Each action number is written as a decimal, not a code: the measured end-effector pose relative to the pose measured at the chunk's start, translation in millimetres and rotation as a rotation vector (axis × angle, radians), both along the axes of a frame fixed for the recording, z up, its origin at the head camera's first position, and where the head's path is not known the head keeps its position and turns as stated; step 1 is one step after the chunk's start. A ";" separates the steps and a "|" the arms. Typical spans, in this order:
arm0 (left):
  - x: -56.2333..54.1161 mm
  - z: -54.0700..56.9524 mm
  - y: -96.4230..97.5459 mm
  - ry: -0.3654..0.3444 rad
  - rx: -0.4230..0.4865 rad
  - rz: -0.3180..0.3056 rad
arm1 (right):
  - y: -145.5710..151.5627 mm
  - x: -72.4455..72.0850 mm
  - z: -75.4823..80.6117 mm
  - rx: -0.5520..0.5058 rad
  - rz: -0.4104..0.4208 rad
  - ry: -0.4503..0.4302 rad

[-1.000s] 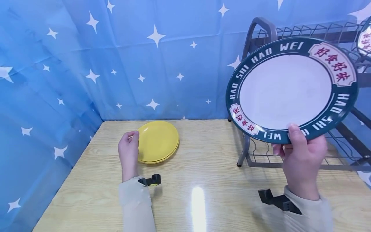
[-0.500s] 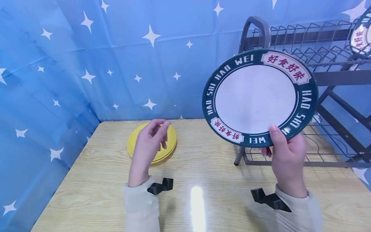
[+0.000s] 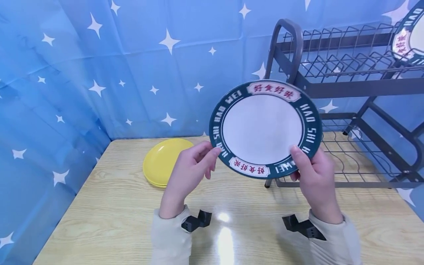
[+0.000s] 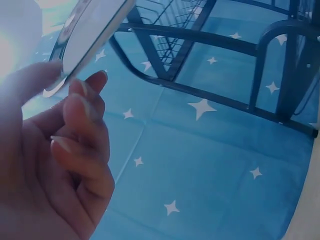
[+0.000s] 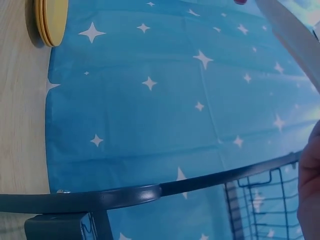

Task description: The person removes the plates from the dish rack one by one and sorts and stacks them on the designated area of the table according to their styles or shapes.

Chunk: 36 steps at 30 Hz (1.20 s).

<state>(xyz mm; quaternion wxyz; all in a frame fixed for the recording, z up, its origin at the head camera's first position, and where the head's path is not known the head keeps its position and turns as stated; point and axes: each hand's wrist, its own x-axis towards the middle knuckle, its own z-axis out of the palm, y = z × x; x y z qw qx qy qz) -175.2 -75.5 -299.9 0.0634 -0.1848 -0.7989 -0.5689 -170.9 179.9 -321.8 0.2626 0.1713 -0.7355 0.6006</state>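
A round plate (image 3: 263, 129) with a white centre and a dark green lettered rim is held up, tilted, above the table. My right hand (image 3: 316, 184) grips its lower right rim, thumb on the front face and fingers behind. At the lower left rim, my left hand (image 3: 192, 165) pinches the edge between thumb and fingers. The left wrist view shows the plate's edge (image 4: 95, 35) between the left thumb and fingertips. Only part of the right hand (image 5: 310, 185) appears in the right wrist view.
Stacked yellow plates (image 3: 162, 158) lie on the wooden table (image 3: 99, 213) at the left. A grey two-tier wire rack (image 3: 351, 88) stands at the right. Another green-rimmed plate (image 3: 402, 44) is on its upper tier. A blue star-patterned curtain (image 3: 185, 73) hangs behind.
My right hand has brought the green-rimmed plate left and down, away from the rack. My left hand has moved right from the yellow plates to the held plate's left rim.
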 end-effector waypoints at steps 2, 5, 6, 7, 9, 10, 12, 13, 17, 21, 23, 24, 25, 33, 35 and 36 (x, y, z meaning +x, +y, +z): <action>3.5 5.2 3.7 -0.002 -0.029 0.014 | -0.5 -1.0 -1.5 0.074 -0.030 -0.008; 6.2 9.5 6.9 -0.022 -0.057 0.044 | -1.1 -3.5 -3.4 0.130 -0.035 -0.003; 6.6 10.0 7.3 -0.034 -0.063 0.056 | -1.3 -4.5 -3.9 0.137 -0.037 -0.006; 6.8 10.2 7.6 -0.049 -0.067 0.069 | -1.6 -5.3 -4.3 0.142 -0.041 -0.011; 6.1 10.1 8.0 -0.071 -0.062 0.080 | -2.2 -6.5 -4.6 0.149 -0.058 -0.032; 5.4 9.9 8.2 -0.081 -0.060 0.084 | -2.3 -7.0 -4.9 0.150 -0.066 -0.043; 3.8 9.4 9.0 -0.102 -0.054 0.086 | -2.2 -7.6 -5.2 0.155 -0.084 -0.067; 2.9 9.1 9.4 -0.112 -0.051 0.085 | -2.0 -7.7 -5.5 0.157 -0.091 -0.078; -0.3 7.1 9.0 -0.125 -0.042 0.083 | -1.4 -8.7 -5.7 0.162 -0.103 -0.109; -1.8 4.7 4.6 -0.108 -0.012 0.091 | -3.3 -10.7 -5.7 0.173 -0.078 -0.120; -2.3 3.4 3.2 -0.101 0.005 0.094 | -3.6 -11.2 -5.9 0.181 -0.050 -0.118; -2.7 2.9 2.7 -0.098 0.012 0.097 | -3.7 -11.3 -6.1 0.184 -0.033 -0.116; -3.1 2.4 2.4 -0.095 0.018 0.101 | -3.8 -11.4 -6.3 0.188 -0.019 -0.115; -4.3 0.7 1.0 -0.084 0.041 0.126 | -3.0 -10.7 -7.1 0.200 0.050 -0.134; -4.4 0.7 0.7 -0.085 0.040 0.130 | -2.8 -10.7 -6.8 0.196 0.060 -0.153; -4.7 0.6 0.6 -0.086 0.041 0.133 | -2.6 -10.8 -6.6 0.198 0.067 -0.159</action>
